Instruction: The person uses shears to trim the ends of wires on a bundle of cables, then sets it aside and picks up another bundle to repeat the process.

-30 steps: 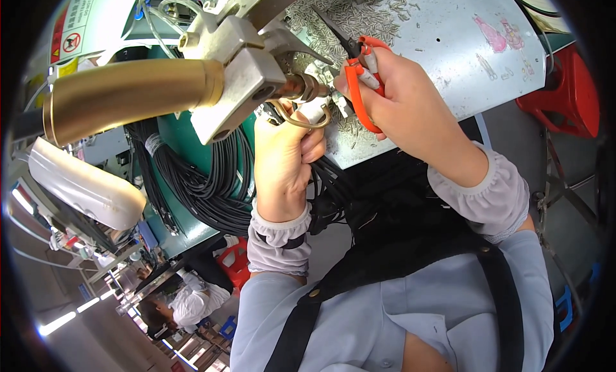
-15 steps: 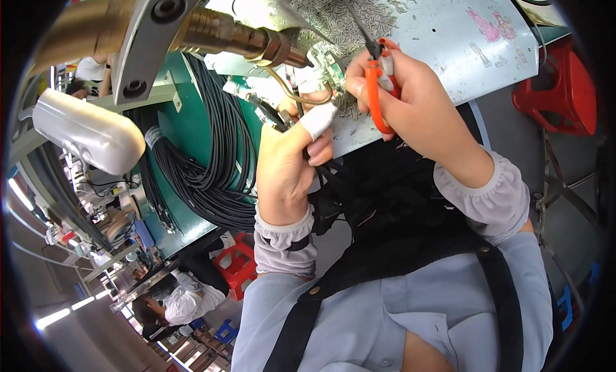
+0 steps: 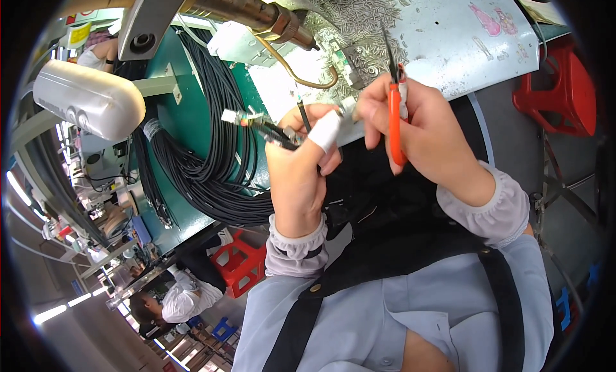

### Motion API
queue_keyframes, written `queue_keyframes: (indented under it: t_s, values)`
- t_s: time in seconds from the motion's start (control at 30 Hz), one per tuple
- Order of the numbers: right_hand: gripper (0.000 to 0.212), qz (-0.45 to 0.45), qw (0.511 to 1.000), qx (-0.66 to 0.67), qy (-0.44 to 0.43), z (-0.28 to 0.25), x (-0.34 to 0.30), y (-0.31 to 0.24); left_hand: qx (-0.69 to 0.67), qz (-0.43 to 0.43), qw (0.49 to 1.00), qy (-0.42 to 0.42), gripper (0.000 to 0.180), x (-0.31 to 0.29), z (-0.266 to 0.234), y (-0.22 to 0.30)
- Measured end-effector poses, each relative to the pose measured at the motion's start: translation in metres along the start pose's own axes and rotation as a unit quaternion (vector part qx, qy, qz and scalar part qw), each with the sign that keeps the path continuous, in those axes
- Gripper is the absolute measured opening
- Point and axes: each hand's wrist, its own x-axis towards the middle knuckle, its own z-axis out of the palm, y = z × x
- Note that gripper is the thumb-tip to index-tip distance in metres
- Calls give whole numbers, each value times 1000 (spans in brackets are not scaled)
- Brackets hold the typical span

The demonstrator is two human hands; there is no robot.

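My left hand (image 3: 298, 173), its thumb wrapped in white tape, is closed around several black cables (image 3: 276, 134) with stripped or connector ends. A small light-coloured connector (image 3: 347, 106) shows at its fingertips. Close beside it is my right hand (image 3: 433, 131), with the thumb and forefinger at that connector; whether they grip it I cannot tell. Orange-handled pliers (image 3: 395, 125) rest in the right palm, their long dark jaws pointing away from me. Just beyond both hands are a metal machine nozzle (image 3: 292, 28) and a thin bent brass tube (image 3: 301, 82).
Small metal pins (image 3: 372, 25) lie heaped on the pale metal tabletop (image 3: 468, 51). Coiled black cables (image 3: 192, 166) cover the green bench on the left, below a white lamp head (image 3: 90, 105). Red stools (image 3: 558, 93) stand at right and lower left, where another person (image 3: 186, 301) sits.
Both hands have drawn toward me, away from the nozzle, with the cables and pliers still held. The pliers have turned more upright, and the right fingertips are now at the connector.
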Motion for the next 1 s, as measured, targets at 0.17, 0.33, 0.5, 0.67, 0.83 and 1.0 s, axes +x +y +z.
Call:
queue_keyframes:
  t_s: [0.17, 0.33, 0.5, 0.67, 0.83, 1.0]
  values:
    - [18, -232, 929, -242, 159, -20, 25, 13, -56, -17, 998, -21, 13, 29, 7, 4]
    - [17, -234, 893, -350, 159, -17, 44, 0, -6, -28, 999, -23, 12, 41, 12, 10]
    - [17, -177, 922, -323, 124, -19, 50, -5, 21, -60, 997, -31, 12, 48, 9, 16]
    - [18, -180, 927, -307, 120, -18, 52, -1, 7, -52, 998, -31, 11, 50, 1, 14]
    - [18, -188, 923, -315, 115, -18, 53, -1, 5, -45, 998, -38, 12, 49, -2, 14]
    - [19, -206, 913, -329, 128, -17, 53, 1, 12, -49, 998, -37, 11, 48, 1, 16]
